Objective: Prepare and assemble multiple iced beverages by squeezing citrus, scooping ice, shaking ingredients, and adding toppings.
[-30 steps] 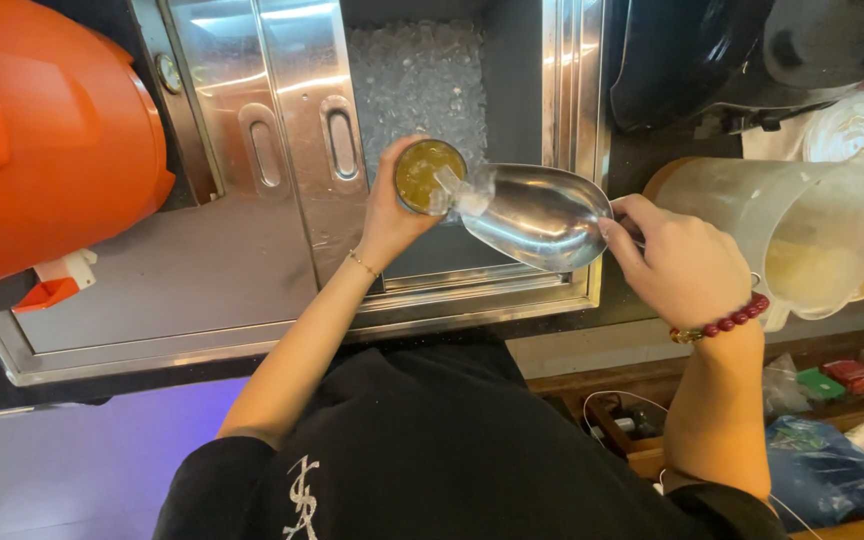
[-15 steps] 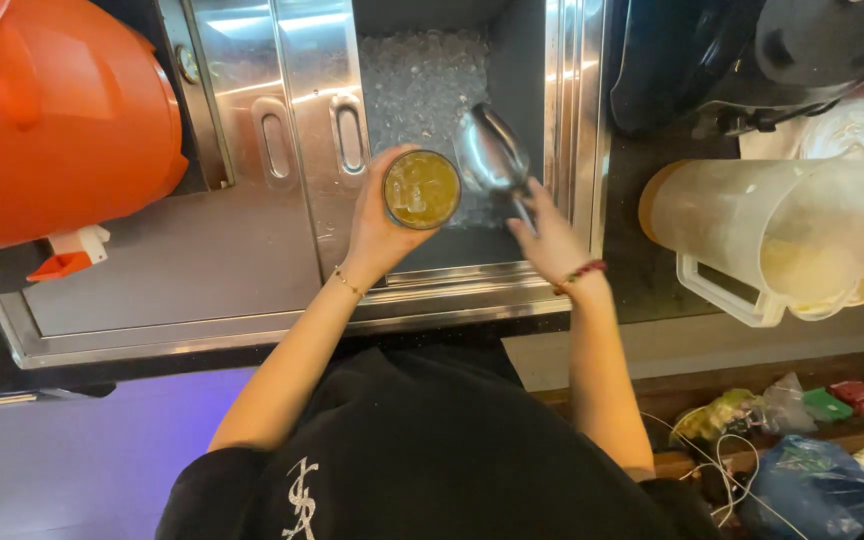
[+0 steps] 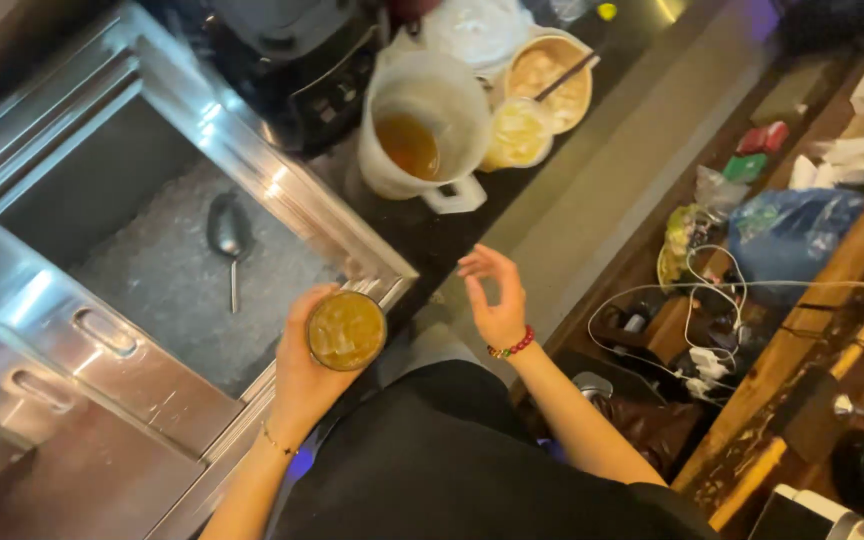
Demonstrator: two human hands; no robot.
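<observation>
The left hand (image 3: 304, 375) wraps around a cup (image 3: 346, 330) filled to the brim with amber drink and ice, held just over the near corner of the steel ice bin (image 3: 282, 190). Judged from this, the cup is fairly heavy for its size, likely wet and slippery on the outside, and so full that any tilt would spill it; a grip around the side wall, kept level, suits it best. Whether it is glass or plastic cannot be told. The right hand (image 3: 494, 295) hovers empty above the dark counter edge, fingers spread and slightly curled, a red bead bracelet (image 3: 510, 348) at the wrist.

Inside the bin a metal scoop (image 3: 228, 235) lies on the crushed ice (image 3: 167, 290), well apart from the cup. Farther along the counter stands a white pitcher (image 3: 422, 135) holding amber liquid, its handle turned towards the person. Just beyond it sit two round tubs (image 3: 542, 100) of pale toppings, touching each other. Off to the right, on a low wooden shelf, lie small red and green packets (image 3: 760, 150) and a crumpled blue bag (image 3: 797, 235).
</observation>
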